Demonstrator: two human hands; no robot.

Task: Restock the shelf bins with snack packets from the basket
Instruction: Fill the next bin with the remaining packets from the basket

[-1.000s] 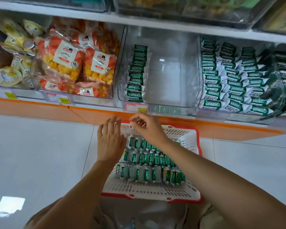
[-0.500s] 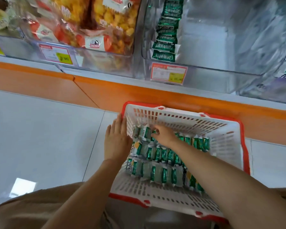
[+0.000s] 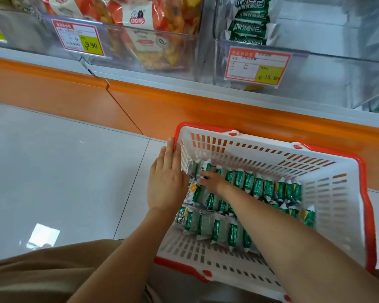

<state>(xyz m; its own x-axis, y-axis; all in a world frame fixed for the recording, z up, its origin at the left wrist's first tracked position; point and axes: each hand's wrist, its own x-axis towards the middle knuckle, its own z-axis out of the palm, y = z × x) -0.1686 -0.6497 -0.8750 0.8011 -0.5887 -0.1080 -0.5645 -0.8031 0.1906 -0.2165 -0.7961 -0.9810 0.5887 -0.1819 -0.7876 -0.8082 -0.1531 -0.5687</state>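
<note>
Nearest to me is a lap in tan cloth (image 3: 42, 278), with both bare forearms reaching out over it. Just past that I see the white slotted plastic basket with an orange-red rim (image 3: 367, 193) on the pale grey tiled floor (image 3: 64, 171), its far side close to the orange base panel (image 3: 184, 106) under the shelf.

The green-and-white snack packets (image 3: 258, 186) stand on edge in three rough rows across the basket's bottom. The left hand (image 3: 165, 184) lies flat on the basket's left rim, its fingers straight, together and pointing toward the shelf.

The right hand (image 3: 212, 182) is down inside the basket, at the left end of the far row. Its fingers (image 3: 202, 179) bend onto the end packet (image 3: 206, 168) there. Looking from behind the knuckles, I cannot tell whether they pinch it or only touch it.

Above the base panel, directly over the basket, sits a clear plastic shelf bin (image 3: 326, 84). A single stack of matching green packets (image 3: 247, 27) stands at its left side, and a red-bordered price label marked 15.90 (image 3: 258, 65) is on its front. To its left is a second clear bin (image 3: 184, 62) holding orange bags of yellow puffed snacks (image 3: 153, 40), with a label marked 9.90 (image 3: 79, 38).
</note>
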